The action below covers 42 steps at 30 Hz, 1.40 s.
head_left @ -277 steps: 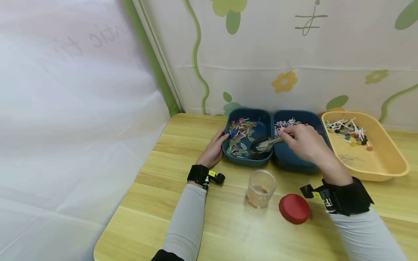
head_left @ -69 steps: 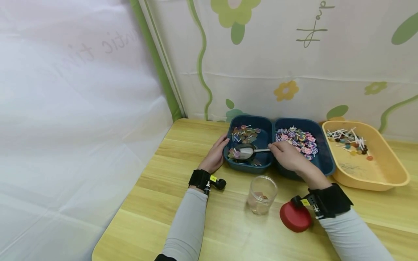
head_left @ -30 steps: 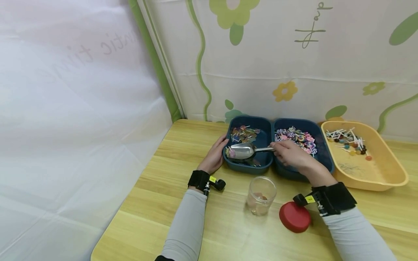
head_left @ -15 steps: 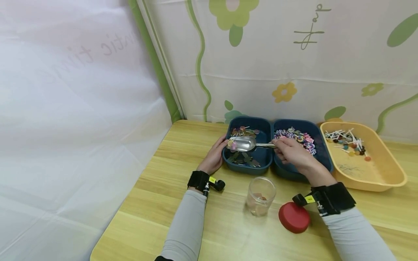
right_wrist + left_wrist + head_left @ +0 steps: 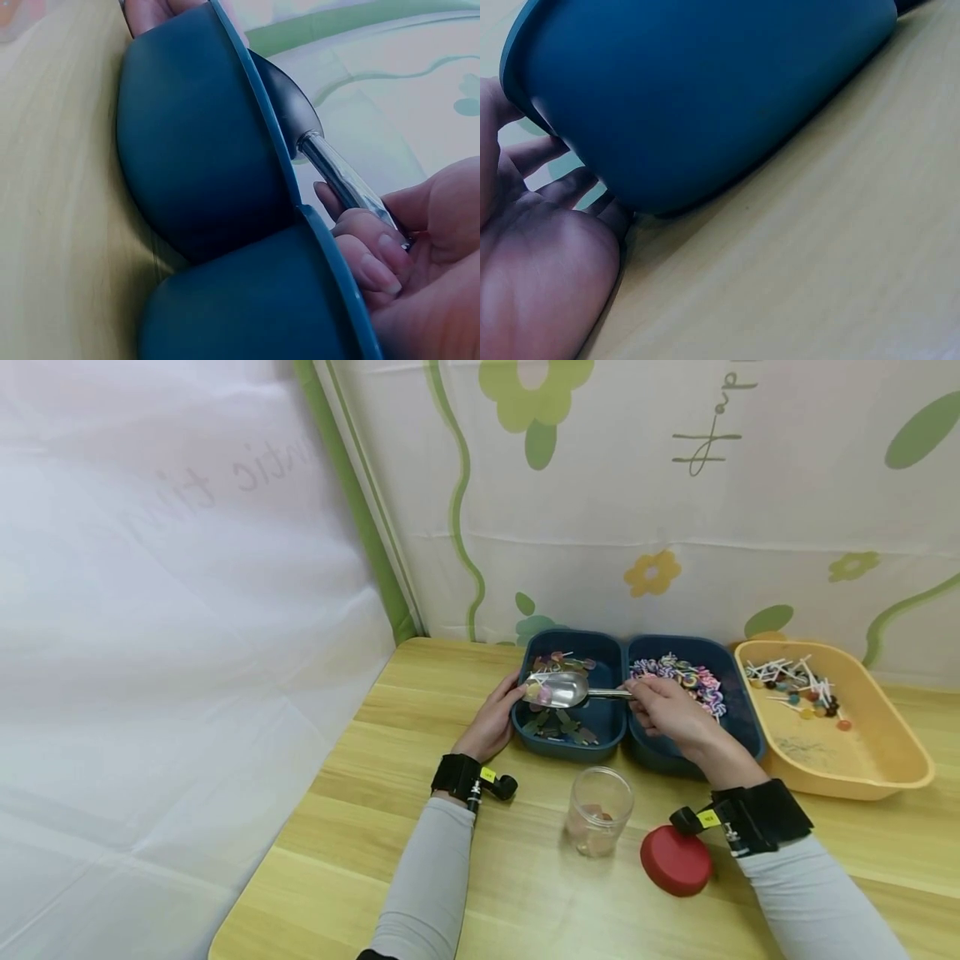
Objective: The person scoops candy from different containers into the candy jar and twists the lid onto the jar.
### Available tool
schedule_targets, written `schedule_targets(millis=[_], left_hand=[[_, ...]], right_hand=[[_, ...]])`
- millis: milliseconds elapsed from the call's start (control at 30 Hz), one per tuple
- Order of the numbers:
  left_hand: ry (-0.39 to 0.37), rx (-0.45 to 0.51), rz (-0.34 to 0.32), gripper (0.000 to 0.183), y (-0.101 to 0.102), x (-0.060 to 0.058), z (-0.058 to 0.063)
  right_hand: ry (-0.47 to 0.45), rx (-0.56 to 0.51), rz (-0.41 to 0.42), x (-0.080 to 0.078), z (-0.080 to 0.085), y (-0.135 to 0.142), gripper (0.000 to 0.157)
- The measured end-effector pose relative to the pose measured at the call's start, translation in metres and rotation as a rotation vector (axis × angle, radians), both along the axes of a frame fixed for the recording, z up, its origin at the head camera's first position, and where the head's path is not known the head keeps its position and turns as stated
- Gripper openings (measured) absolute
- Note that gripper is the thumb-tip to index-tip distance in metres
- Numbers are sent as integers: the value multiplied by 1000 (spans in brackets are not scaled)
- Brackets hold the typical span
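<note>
My right hand [image 5: 671, 714] grips the handle of a metal scoop [image 5: 573, 689], whose bowl is held level over the left blue bin [image 5: 611, 739]. A few small translucent lollipops [image 5: 538, 693] lie at the bowl's front end. More of them, loose lollipops [image 5: 566, 725], lie in the bin beneath. My left hand [image 5: 487, 722] rests against that bin's left side, thumb at the rim and fingers extended along the outer wall [image 5: 667, 112]. In the right wrist view the scoop's handle [image 5: 341, 172] runs into my curled fingers.
Beside it, a second blue bin [image 5: 738, 727] holds swirl lollipops. Farther right stands a yellow bin [image 5: 885, 735] with ball lollipops. In front are a clear jar [image 5: 600, 802] with a few pieces inside and a red lid [image 5: 677, 862]. A printed curtain [image 5: 570, 568] hangs behind the table.
The scoop, low in the left bin at first, has come up with lollipops in its bowl. Over the last second it moved slightly toward the curtain and levelled. My left hand stayed at the bin.
</note>
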<state>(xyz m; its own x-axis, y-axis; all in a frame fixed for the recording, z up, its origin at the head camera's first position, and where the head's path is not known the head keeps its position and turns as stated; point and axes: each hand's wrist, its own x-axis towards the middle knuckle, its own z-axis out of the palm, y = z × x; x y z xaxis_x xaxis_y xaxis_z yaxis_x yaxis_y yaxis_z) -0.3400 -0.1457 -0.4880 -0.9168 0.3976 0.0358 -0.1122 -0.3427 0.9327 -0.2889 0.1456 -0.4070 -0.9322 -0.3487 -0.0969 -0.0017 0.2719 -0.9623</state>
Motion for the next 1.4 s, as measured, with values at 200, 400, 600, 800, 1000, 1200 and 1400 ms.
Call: schedule_targets(millis=[200,400,600,800,1000,1200,1400], left_hand=[[0,8,-9,52,0,-1,-2],[4,18,-2,49,0,-2,-5],[5,23,0,47,-2,-2,-4],[14,17,1,50,-4,-3,-4],[18,11,-6,50,-8,-4,-6],[7,7,6,48,-9,-2,-5],[12,14,0,51,-9,-4,-4]], right_hand=[[16,-17,-16,0,1,3,39],[41,-75,-37,1,7,6,41],[78,-154,-39,4,19,12,42],[46,-312,12,7,28,19,45],[99,-319,28,10,37,23,39],[161,-261,37,18,51,31,32],[208,-350,116,30,69,59,31]])
